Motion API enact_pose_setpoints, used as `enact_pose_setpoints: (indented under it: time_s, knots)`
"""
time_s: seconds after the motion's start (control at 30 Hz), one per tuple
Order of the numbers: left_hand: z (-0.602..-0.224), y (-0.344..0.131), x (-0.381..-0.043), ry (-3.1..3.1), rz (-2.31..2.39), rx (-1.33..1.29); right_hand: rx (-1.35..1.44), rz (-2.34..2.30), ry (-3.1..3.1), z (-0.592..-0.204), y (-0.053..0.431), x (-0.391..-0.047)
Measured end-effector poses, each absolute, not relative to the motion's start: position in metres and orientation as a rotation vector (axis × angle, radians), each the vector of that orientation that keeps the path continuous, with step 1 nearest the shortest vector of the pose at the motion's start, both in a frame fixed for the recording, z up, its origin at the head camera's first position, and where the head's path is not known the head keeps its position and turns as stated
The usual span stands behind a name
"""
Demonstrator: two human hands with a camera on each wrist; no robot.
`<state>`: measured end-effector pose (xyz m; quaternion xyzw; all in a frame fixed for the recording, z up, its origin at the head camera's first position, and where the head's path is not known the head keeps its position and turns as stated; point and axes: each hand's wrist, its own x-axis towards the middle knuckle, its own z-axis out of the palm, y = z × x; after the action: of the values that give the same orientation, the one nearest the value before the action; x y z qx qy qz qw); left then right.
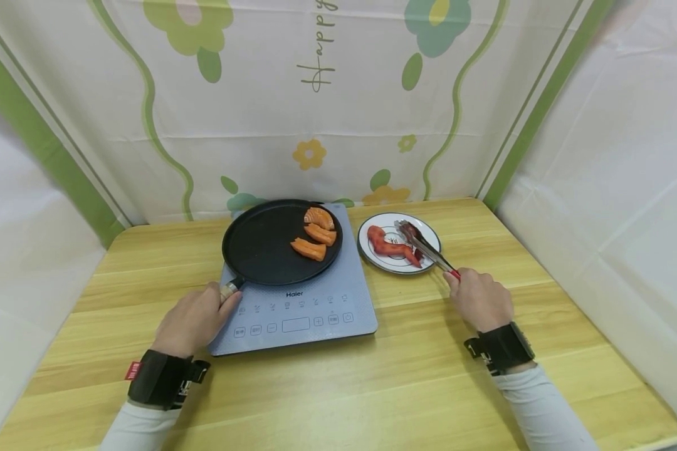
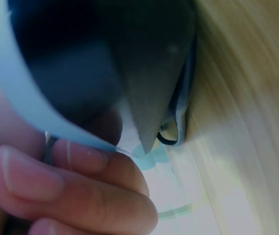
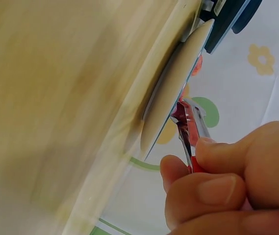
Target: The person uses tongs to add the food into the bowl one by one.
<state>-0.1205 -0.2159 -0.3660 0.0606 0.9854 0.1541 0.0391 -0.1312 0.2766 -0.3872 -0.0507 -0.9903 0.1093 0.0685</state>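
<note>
The left hand (image 1: 194, 322) grips the tan handle (image 1: 225, 292) of a black pan (image 1: 259, 244), its fingers curled round; the left wrist view is blurred and mostly filled by a dark shape above these fingers. The right hand (image 1: 481, 297) holds metal tongs (image 1: 432, 252) by their red grips, thumb on one side and curled fingers on the other. The tongs slant down to the far right part of a white plate (image 1: 392, 267) with a dark rim, where their tips meet a dark red piece of food (image 1: 412, 229); I cannot tell whether they pinch it. A longer, bent red piece (image 1: 392, 249) lies beside it, running from the plate's far left side toward its near right edge.

The plate stands toward the back edge of the wooden worktop (image 1: 429, 351), just beside the right edge of a grey cooker (image 1: 310, 313). The pan sits on the back part of the cooker, its handle pointing toward the cooker's near left corner. Three orange pieces of food (image 1: 320, 234) lie in a row along the pan's right rim. Buttons and a display line the cooker's near edge.

Black bands (image 1: 504, 346) circle both wrists, above pale sleeves (image 1: 544, 407). Behind the worktop's back edge hangs a white cloth (image 1: 344, 113) with flowers and green stems.
</note>
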Motion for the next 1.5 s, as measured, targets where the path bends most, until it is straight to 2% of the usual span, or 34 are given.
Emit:
enact_pose_setpoints:
  time_s: [1.5]
  knots:
    - [-0.366, -0.216, -0.119, 3.021, 0.49, 0.16, -0.064, 0.313, -2.887, -0.365, 0.256, -0.128]
